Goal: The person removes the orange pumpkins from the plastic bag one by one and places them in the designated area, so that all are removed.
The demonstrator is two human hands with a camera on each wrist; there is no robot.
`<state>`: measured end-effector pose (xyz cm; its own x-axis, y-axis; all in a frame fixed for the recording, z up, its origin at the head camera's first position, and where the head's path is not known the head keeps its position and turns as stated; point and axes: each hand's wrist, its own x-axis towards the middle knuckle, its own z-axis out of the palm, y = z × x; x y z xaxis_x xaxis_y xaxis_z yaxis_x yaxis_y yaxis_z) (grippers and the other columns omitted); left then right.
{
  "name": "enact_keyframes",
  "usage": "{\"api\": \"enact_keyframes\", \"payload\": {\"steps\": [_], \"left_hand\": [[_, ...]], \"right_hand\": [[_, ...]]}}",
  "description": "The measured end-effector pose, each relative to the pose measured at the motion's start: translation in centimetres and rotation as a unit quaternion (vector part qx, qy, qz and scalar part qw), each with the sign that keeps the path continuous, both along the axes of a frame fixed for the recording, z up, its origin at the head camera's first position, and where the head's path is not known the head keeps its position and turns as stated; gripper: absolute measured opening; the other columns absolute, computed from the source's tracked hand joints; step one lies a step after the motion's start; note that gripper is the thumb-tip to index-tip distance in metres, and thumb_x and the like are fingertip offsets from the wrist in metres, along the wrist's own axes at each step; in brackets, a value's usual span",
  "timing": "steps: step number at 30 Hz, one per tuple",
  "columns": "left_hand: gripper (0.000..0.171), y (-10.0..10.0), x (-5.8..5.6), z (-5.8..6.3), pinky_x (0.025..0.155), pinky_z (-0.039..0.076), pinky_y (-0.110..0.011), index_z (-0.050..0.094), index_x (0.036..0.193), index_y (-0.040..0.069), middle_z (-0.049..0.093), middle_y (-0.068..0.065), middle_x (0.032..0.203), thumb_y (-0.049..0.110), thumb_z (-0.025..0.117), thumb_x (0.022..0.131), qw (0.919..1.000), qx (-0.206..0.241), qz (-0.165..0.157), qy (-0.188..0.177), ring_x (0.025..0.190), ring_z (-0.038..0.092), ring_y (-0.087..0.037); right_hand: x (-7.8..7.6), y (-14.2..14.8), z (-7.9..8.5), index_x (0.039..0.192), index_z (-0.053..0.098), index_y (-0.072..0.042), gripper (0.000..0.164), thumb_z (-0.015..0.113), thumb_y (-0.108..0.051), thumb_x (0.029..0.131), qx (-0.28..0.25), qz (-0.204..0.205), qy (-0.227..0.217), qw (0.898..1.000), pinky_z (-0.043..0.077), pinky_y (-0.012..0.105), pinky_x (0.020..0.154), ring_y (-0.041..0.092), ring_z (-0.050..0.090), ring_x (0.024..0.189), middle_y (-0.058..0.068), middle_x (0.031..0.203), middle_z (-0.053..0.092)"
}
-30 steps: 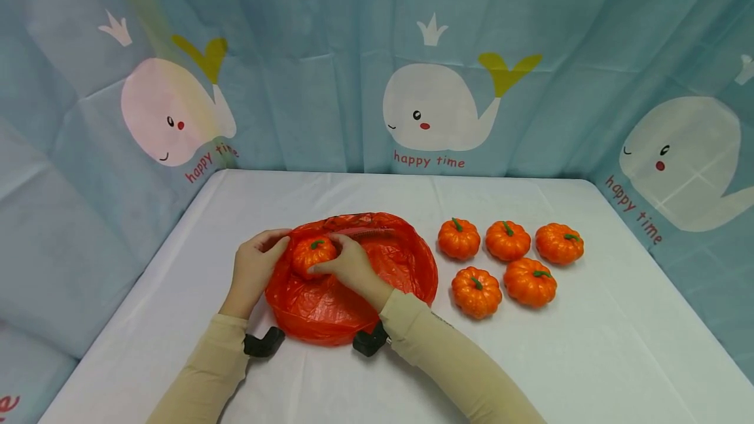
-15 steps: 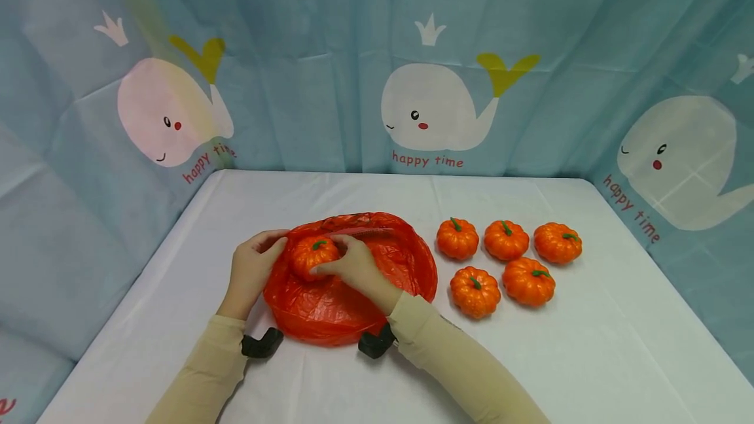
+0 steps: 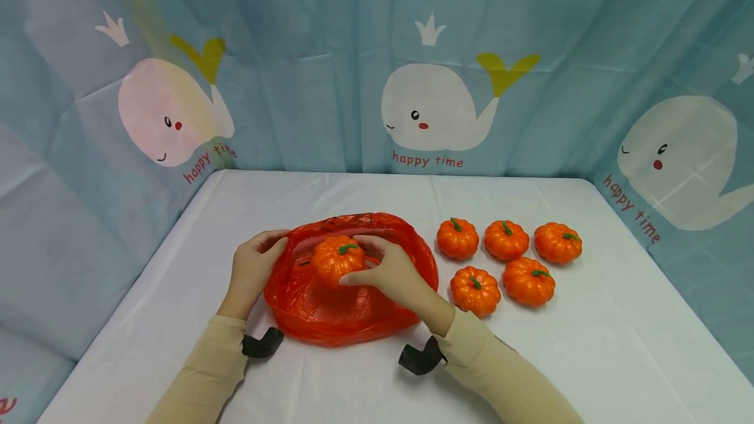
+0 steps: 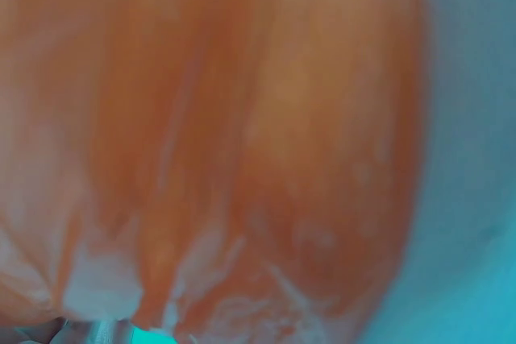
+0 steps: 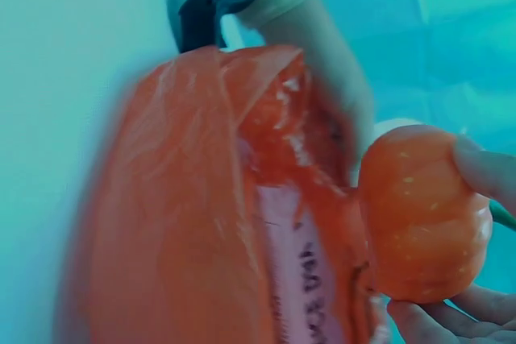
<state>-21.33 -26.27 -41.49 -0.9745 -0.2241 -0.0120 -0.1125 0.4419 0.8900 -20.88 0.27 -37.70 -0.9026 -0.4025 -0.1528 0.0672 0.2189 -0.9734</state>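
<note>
A small orange toy pumpkin (image 3: 333, 262) with a green stem is held in my right hand (image 3: 396, 277), thumb and fingers spread round its right side. It hangs over the mouth of a red plastic bag (image 3: 330, 329), which stands with its rim rolled wide. My left hand (image 3: 252, 268) grips the bag's left rim between thumb and fingers. In the right wrist view the pumpkin (image 5: 423, 215) is at the bag's opening, where a pale label (image 5: 290, 255) with dark letters shows. The bag's wall (image 4: 242, 134) fills most of the left wrist view, blurred.
Several more pumpkins lie right of the bag, the nearest pumpkin (image 3: 475, 292) close to its side. A white cloth (image 3: 377, 385) covers the table. Black wrist mounts (image 3: 262, 343) stick out from both sleeves. A blue whale-print curtain (image 3: 330, 84) hangs behind.
My right hand has brought the pumpkin from beside my left hand rightward to the middle of the bag's mouth. The left hand stays at the rim.
</note>
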Motion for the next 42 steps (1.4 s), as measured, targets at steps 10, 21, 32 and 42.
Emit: {"api": "enact_keyframes", "payload": {"steps": [10,21,32,42], "left_hand": [[0.04,-0.5,0.2,-0.1,0.077,0.046,-0.004,0.066,0.129,0.011,0.065,-0.012,0.131,0.037,0.053,0.102,0.9999,0.001,0.013,0.001,0.119,0.058,-0.023],[0.041,-0.5,0.0,0.1,0.078,0.047,-0.004,0.064,0.13,0.01,0.064,-0.014,0.133,0.038,0.052,0.102,1.0,0.0,0.005,0.009,0.119,0.058,-0.025],[0.04,0.0,0.0,0.3,0.078,0.046,-0.003,0.065,0.13,0.009,0.064,-0.015,0.132,0.035,0.053,0.102,1.0,0.005,0.006,0.006,0.119,0.058,-0.026],[0.041,0.0,0.0,0.3,0.079,0.048,-0.006,0.065,0.13,0.009,0.064,-0.014,0.132,0.037,0.054,0.101,0.9999,0.01,0.004,0.002,0.119,0.058,-0.024]], "right_hand": [[2.5,5.4,2.0,0.143,0.053,-0.023,0.074,0.087,-0.024,0.077,-0.007,-0.029,0.012,0.999,0.048,0.039,0.106,0.028,0.05,0.138,0.001,0.152,0.048],[4.5,10.7,3.1,0.146,0.048,-0.016,0.081,0.087,-0.024,0.076,0.018,-0.091,0.012,0.996,0.047,0.034,0.104,0.03,0.048,0.14,0.006,0.154,0.045],[5.1,14.5,3.8,0.148,0.045,-0.014,0.08,0.084,-0.025,0.08,0.053,-0.149,0.023,0.987,0.046,0.021,0.103,0.028,0.044,0.142,0.005,0.156,0.041],[5.2,16.6,3.9,0.151,0.042,-0.016,0.08,0.082,-0.029,0.083,0.075,-0.197,0.024,0.977,0.049,0.01,0.09,0.03,0.041,0.143,0.01,0.157,0.039]]}}
